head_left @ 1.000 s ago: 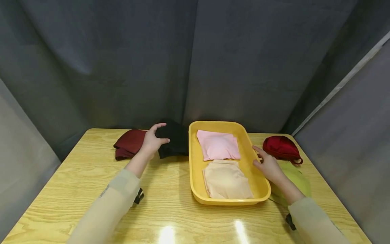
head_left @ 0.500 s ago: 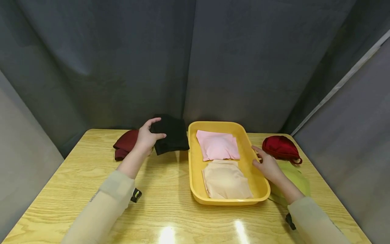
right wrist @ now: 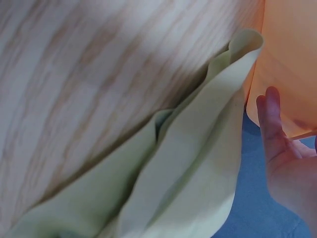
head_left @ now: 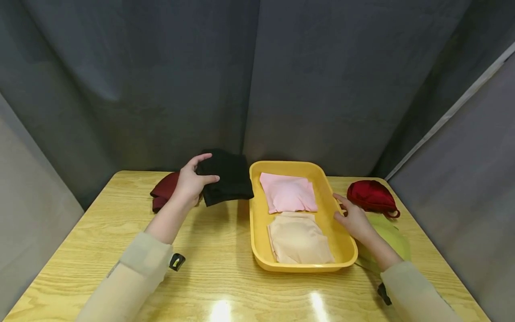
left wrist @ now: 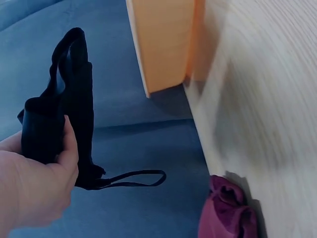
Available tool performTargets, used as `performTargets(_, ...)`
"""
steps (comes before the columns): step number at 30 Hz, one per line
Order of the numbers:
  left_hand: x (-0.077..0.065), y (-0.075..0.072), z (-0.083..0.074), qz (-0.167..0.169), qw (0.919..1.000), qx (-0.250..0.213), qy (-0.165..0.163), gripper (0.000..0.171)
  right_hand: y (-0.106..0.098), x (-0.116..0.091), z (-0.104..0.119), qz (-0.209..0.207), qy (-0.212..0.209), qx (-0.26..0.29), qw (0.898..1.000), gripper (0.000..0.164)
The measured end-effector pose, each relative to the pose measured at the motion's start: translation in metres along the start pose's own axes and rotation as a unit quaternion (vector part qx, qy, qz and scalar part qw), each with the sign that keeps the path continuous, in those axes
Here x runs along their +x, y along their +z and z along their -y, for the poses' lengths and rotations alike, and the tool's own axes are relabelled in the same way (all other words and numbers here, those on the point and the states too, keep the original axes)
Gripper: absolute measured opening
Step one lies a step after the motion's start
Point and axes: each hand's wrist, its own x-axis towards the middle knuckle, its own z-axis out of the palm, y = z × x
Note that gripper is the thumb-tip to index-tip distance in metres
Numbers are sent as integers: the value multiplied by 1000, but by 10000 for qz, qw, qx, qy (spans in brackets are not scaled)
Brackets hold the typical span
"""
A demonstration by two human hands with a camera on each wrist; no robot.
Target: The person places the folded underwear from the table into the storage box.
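Head view shows the left hand (head_left: pixel 188 182) pinching the folded black fabric garment (head_left: pixel 228 176), which now hangs higher above the yellowish wood-grain table (head_left: pixel 217 259) than a second ago, its corner at the shallow yellow plastic tray's (head_left: pixel 260 237) left rim; the lift seems done. The right hand (head_left: pixel 355 221) stays at the right rim, fingers straight, while folded pink fabric (head_left: pixel 289 193) and cream fabric (head_left: pixel 299 239) lie inside.

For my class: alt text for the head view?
Left hand holding up a black cloth beside a yellow tray, which the right hand touches. A pink cloth and a beige cloth lie inside; a maroon cloth, red cloth and green cloth lie outside.
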Motion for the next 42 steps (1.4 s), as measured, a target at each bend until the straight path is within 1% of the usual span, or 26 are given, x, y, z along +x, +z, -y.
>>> performTargets(3,-8,0,-6,55,9999,-126,-99,66,0,0,0,18,38,-19,10000,60)
performTargets(6,-17,1,-12,105,9997,-175,-104,65,0,0,1,23,52,-30,10000,60)
performTargets(13,-33,7,-20,236,9994,-227,133,65,0,0,2,-35,13,4,10000,60)
performTargets(20,-46,17,-22,286,9984,-375,322,65,-1,-1,1,-23,27,-18,10000,60)
performTargets(24,-53,25,-23,308,9971,-562,412,66,-1,-1,1,-52,-23,-7,10000,59)
performTargets(27,-58,33,-21,395,9939,-871,542,67,-2,0,-1,-67,-45,-25,10000,59)
performTargets(31,-61,42,-16,488,9911,-1058,650,66,-2,1,-3,-110,-90,-69,9999,59)
performTargets(36,-64,53,-11,591,9898,-1133,627,64,-2,1,-4,-140,-132,-63,9998,58)
performTargets(39,-65,61,-7,723,9869,-1254,717,65,-2,1,-5,-142,-114,-16,9998,58)
performTargets(42,-66,68,-3,831,9852,-1279,776,66,-2,1,-4,-140,-103,36,9998,59)
